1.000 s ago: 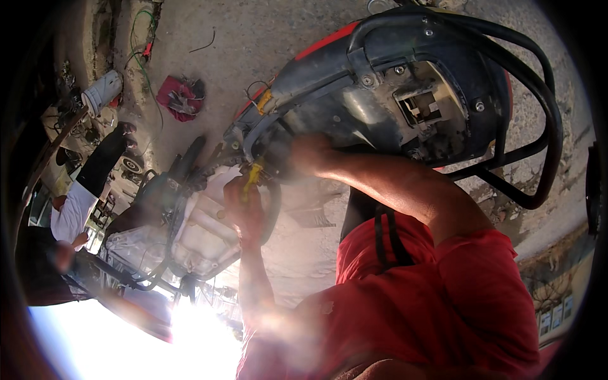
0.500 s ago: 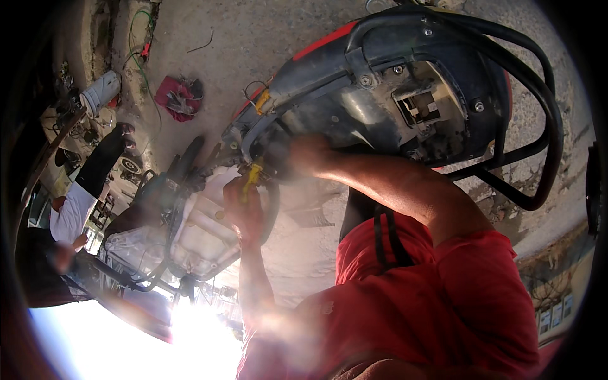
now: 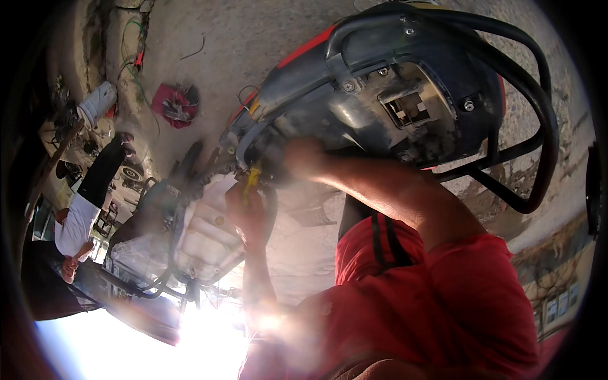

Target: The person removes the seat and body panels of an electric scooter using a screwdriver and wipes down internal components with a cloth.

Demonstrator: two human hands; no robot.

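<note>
A motorcycle's dark rear body (image 3: 297, 107) with a red stripe stands before me, its seat off and the tray beneath exposed. My left hand (image 3: 246, 212) is closed at the body's near front corner, around a narrow yellow piece (image 3: 252, 179) whose kind I cannot make out. Just right of it, my right hand (image 3: 304, 157) reaches over the tray's near edge. Motion blurs its fingers, so what they touch is hidden. Past my left hand lies the pale, scuffed fuel tank area (image 3: 206, 234), hazy from glare.
A black tubular rack (image 3: 541, 145) juts from the motorcycle's rear. Handlebars (image 3: 145, 288) extend at lower left. On the ground lie a red cloth (image 3: 174, 104) and a green cord (image 3: 130, 69); a white bucket (image 3: 98, 101) is farther left. Another person (image 3: 79, 221) stands at far left.
The motorcycle's rear body sits slightly farther left in view. My left hand keeps the yellow piece, shifted only a little. My right hand remains blurred over the tray. The other person's arm has moved.
</note>
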